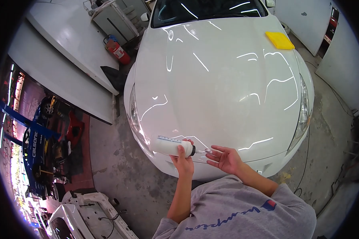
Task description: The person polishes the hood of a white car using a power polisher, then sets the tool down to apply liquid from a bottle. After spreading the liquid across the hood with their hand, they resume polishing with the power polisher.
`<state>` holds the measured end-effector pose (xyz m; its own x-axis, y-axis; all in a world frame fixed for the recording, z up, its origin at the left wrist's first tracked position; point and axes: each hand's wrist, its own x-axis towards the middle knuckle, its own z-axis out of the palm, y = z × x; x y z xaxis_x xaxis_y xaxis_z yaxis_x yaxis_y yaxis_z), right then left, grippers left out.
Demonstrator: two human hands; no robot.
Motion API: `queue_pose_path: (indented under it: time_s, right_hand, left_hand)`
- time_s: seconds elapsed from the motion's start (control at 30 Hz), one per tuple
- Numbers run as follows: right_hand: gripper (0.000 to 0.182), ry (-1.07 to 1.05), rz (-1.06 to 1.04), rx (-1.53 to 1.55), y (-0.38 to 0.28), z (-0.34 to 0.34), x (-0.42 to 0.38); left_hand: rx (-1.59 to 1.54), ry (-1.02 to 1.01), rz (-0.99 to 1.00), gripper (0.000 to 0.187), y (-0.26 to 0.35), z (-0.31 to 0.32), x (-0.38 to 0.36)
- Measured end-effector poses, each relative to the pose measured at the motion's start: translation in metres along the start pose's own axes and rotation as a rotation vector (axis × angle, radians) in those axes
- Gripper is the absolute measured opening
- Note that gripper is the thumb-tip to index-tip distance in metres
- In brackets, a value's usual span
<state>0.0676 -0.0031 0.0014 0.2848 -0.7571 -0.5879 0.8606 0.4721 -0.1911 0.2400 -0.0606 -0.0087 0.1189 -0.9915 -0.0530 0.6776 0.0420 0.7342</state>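
My left hand (182,159) grips a white squeeze bottle (165,145) with a blue scale along its side. The bottle lies on its side, its black cap and thin nozzle pointing right. Opposite the nozzle, my right hand (226,159) is held palm up with its fingers apart. Something whitish (208,151) shows at those fingertips, close to the nozzle tip. Both hands are over the front edge of a white car hood (219,99), which reflects bright light lines.
A folded yellow cloth (280,40) rests on the hood's far right. Left of the car stand a red fire extinguisher (118,51) and white panels (60,67). A white car body part (91,215) lies at the lower left. A cable (307,159) runs along the floor at right.
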Motion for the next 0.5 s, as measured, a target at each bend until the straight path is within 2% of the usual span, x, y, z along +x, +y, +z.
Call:
queue_pose_path:
  time_s: [0.07,0.1,0.13,0.17,0.2,0.3,0.33,0.4,0.43,0.5]
  right_hand:
    - [0.03,-0.063,-0.08,-0.002,-0.015,-0.016,0.011]
    - [0.034,-0.052,-0.176,-0.075,-0.026,-0.028,0.025]
    - [0.038,-0.02,-0.321,-0.173,-0.043,-0.039,0.039]
    - [0.041,0.086,-0.453,-0.265,-0.064,-0.055,0.059]
    - [0.045,0.267,-0.614,-0.543,-0.085,-0.06,0.07]
    - [0.053,0.497,-1.104,-1.266,-0.159,-0.108,0.109]
    - [0.053,0.498,-1.108,-1.273,-0.179,-0.107,0.104]
    - [0.057,0.681,-1.034,-1.862,-0.211,-0.094,0.094]
    - [0.057,0.673,-1.038,-1.876,-0.219,-0.086,0.091]
    - [0.056,0.685,-0.815,-2.146,-0.232,-0.073,0.085]
  left_hand:
    - [-0.005,0.069,0.01,0.041,0.001,-0.001,0.001]
    - [-0.071,0.168,-0.038,0.04,0.003,-0.005,0.003]
    - [-0.139,0.264,-0.091,0.039,0.004,-0.011,0.004]
    - [-0.187,0.237,-0.121,0.038,0.001,-0.024,0.007]
    - [-0.215,0.212,-0.156,0.037,0.0,-0.036,0.007]
    - [-0.25,0.221,-0.186,0.037,-0.001,-0.049,0.001]
    - [-0.229,0.243,-0.187,0.037,0.001,-0.051,-0.003]
    - [-0.218,0.271,-0.183,0.037,0.003,-0.055,-0.008]
    - [-0.212,0.298,-0.186,0.038,0.004,-0.057,-0.01]
    - [-0.203,0.344,-0.178,0.038,0.005,-0.057,-0.013]
